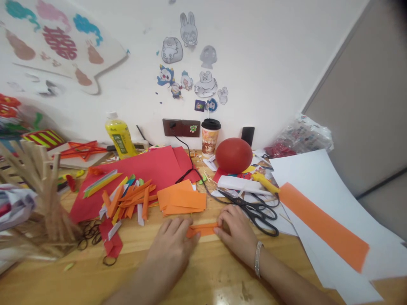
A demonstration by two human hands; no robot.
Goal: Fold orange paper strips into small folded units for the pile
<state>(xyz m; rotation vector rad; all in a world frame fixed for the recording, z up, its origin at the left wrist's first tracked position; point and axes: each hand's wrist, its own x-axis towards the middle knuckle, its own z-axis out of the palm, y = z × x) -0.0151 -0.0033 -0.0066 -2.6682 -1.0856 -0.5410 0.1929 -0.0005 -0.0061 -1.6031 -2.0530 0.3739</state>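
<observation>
A small strip of orange paper (204, 231), partly folded along its far edge, lies on the wooden table between my two hands. The fingers of my left hand (173, 241) are closed on its left end, thumb on the near side. My right hand (235, 231), with a beaded bracelet at the wrist, pinches the right end. Just beyond sits a stack of orange paper pieces (182, 199). To its left is a heap of folded orange strips (133, 199) mixed with a few other colours. Black-handled scissors (257, 212) lie right behind my right hand.
Red paper sheets (155, 163) spread at the back left, near a yellow drink bottle (120, 135). A lidded cup (210, 137) and a red balloon (233, 155) stand behind. White sheets (305, 178) carry a long orange strip (324, 224) at right. Wooden sticks (47, 190) are at left.
</observation>
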